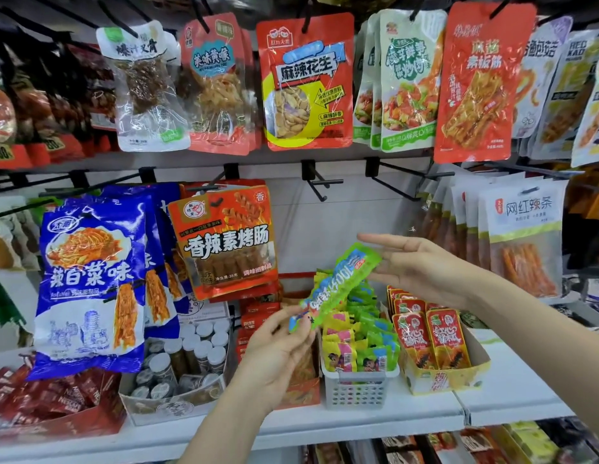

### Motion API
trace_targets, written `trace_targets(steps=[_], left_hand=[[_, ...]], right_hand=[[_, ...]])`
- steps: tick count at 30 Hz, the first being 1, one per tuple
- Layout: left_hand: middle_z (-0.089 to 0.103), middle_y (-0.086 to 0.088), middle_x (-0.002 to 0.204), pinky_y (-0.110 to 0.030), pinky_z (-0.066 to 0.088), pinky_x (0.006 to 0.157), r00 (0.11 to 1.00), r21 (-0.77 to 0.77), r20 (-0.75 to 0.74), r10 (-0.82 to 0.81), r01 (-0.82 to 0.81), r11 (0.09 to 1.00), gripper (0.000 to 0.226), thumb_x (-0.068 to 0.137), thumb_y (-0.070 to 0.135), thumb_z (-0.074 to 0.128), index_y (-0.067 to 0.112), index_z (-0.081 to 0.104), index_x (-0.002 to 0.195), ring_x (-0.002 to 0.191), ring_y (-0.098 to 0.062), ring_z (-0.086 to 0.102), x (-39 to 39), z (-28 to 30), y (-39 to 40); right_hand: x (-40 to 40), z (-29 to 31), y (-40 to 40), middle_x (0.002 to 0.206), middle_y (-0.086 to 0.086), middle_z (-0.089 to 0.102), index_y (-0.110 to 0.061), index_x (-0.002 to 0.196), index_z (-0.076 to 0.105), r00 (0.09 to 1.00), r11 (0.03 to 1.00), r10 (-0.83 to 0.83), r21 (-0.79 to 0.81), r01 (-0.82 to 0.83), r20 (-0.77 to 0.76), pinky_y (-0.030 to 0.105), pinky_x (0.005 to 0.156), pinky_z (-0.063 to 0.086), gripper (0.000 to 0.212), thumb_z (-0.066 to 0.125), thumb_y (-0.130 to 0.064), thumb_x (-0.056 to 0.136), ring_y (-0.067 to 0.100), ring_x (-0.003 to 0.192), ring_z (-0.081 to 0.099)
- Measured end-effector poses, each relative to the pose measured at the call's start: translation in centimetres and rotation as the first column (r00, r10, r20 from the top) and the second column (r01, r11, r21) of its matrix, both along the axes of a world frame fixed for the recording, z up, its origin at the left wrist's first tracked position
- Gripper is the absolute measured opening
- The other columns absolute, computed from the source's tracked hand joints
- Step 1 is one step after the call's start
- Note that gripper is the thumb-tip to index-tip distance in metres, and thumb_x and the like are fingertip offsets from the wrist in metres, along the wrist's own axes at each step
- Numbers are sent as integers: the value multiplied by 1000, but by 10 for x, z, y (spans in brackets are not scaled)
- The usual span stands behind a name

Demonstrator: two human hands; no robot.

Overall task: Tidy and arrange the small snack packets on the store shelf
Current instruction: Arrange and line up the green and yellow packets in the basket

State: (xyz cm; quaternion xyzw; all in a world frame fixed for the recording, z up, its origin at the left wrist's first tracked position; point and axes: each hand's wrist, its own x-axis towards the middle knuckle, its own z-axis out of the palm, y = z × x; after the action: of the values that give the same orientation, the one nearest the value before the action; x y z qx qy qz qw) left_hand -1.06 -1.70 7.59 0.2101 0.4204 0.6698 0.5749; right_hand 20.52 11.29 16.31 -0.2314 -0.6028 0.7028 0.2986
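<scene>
Over the white store shelf (358, 420), my left hand (278, 349) pinches the long green-and-blue foil snack packet (338, 286); my right hand (422, 266), fingers straight, steadies its top end. Next, I'd judge: slot it upright into the white perforated plastic basket (356, 388).

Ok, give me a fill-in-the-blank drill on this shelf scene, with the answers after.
1. The left hand pinches the lower end of a long ____ packet.
2. The right hand is ____, fingers straight at the packet's upper end.
3. Below the packet, small packets fill a white ____.
4. The hook above the packet holds ____.

Answers: green; open; basket; nothing
</scene>
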Motion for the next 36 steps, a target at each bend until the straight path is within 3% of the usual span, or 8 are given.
trace_targets(steps=[2, 5, 9, 16, 20, 23, 28, 36], left_hand=[[77, -10, 97, -20, 57, 65, 979, 25, -194, 56, -52, 998, 27, 85, -7, 68, 6, 64, 108, 78, -15, 73, -3, -5, 5], [77, -5, 96, -20, 55, 65, 932, 65, -348, 99, -81, 995, 26, 85, -6, 69, 10, 65, 106, 81, -17, 74, -5, -10, 20], [73, -3, 102, -23, 56, 69, 836, 115, -530, 143, -96, 989, 27, 83, -7, 71, 15, 66, 99, 85, -18, 73, -8, -15, 56], [60, -7, 123, -24, 40, 96, 235, 139, -962, 139, -16, 990, 31, 91, 13, 66, 9, 60, 121, 119, -23, 57, -20, -29, 150], [34, -13, 156, -30, 19, 118, -91, -103, -992, -89, 173, 980, 64, 98, 42, 54, 8, 36, 148, 145, -26, 28, -8, -37, 192], [18, -7, 164, -41, 8, 122, -280, -245, -940, -196, 154, 957, 73, 98, 60, 39, 18, 23, 155, 152, -25, 9, -3, -41, 217], [42, -7, 151, -30, 18, 117, -198, -177, -969, -145, 154, 972, 68, 95, 64, 40, 18, 44, 145, 142, -23, 30, -8, -60, 209], [32, -3, 159, -29, 18, 117, -181, -233, -963, -201, 181, 955, 73, 95, 65, 38, 17, 37, 150, 145, -22, 24, -10, -68, 199]], right_hand=[[2, -1, 4, 138, 18, 55, -17, 141, 49, 998, 997, 25, -68, -21, 54, 43, 101, 49, 50, 52, 1, 95, 38, 122, 57], [-7, -7, 12, 123, 11, 67, -19, 139, 48, 946, 984, -172, 100, 149, 277, 31, 85, 58, 53, 67, -15, 89, 27, 105, 69], [-19, -14, 32, 98, 16, 75, -3, 107, 70, 871, 901, -412, 264, 345, 268, 22, 66, 59, 21, 68, -9, 88, 22, 80, 74], [-16, -46, 92, 82, 2, 77, -8, 102, 75, 641, 558, -768, 517, 649, 24, 24, 71, 59, 17, 72, -14, 86, 2, 72, 66], [-18, -53, 119, 97, 8, 76, -12, 109, 75, 537, 460, -840, 635, 621, 83, 42, 90, 56, 26, 74, -23, 86, 15, 89, 71], [-30, -53, 125, 96, 7, 76, -16, 104, 77, 526, 428, -844, 723, 543, 105, 40, 90, 56, 20, 74, -24, 86, 20, 92, 72], [-46, -44, 125, 68, 17, 69, -16, 89, 77, 522, 380, -831, 882, 279, 193, 39, 77, 53, 11, 71, -26, 88, 34, 77, 70], [-98, -48, 147, 112, 10, 72, -23, 119, 70, 449, 532, -711, 832, -160, 541, 27, 91, 44, 29, 67, -28, 91, 28, 110, 63]])
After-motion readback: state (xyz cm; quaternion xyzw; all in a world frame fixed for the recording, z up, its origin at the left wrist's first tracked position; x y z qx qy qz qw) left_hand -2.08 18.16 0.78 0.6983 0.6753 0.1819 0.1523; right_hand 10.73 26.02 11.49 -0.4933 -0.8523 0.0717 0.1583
